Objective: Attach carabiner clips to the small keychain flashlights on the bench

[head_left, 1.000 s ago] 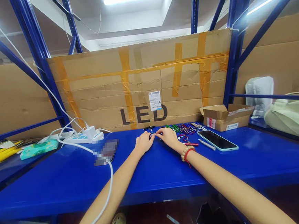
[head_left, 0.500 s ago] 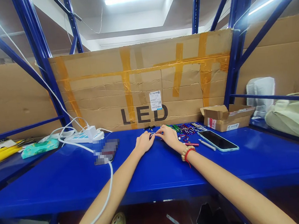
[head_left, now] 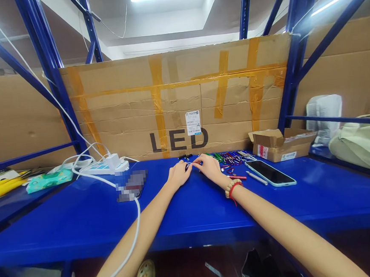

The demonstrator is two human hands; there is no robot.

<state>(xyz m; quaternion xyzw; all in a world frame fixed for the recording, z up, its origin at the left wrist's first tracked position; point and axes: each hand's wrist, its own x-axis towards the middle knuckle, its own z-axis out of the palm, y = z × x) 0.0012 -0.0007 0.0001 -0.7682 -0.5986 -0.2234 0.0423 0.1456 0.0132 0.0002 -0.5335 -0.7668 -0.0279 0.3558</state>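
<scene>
Over the blue tabletop my left hand (head_left: 179, 175) and my right hand (head_left: 210, 167) meet at the fingertips. Both are closed in a pinch around something small between them, mostly hidden by the fingers and too small to name. Just behind my hands lie a few small black pieces (head_left: 185, 156). Beside my right hand spreads a pile of shiny pen-like pieces (head_left: 234, 157) in green, purple, red and silver. A red pen-like stick (head_left: 237, 177) rests by my right wrist, which wears a beaded bracelet (head_left: 230, 188) and a red cord.
Right of the pile lie a silver pen (head_left: 257, 178) and a phone (head_left: 271, 172), with an open cardboard box (head_left: 280, 144) behind. At left are a partly blurred dark device (head_left: 136, 184), a white power strip (head_left: 99, 168) and a cable (head_left: 135, 232) crossing my left forearm.
The view has tilted very slightly, so the scene sits a little higher. My hands stay together at the same spot, with only small finger movement.
</scene>
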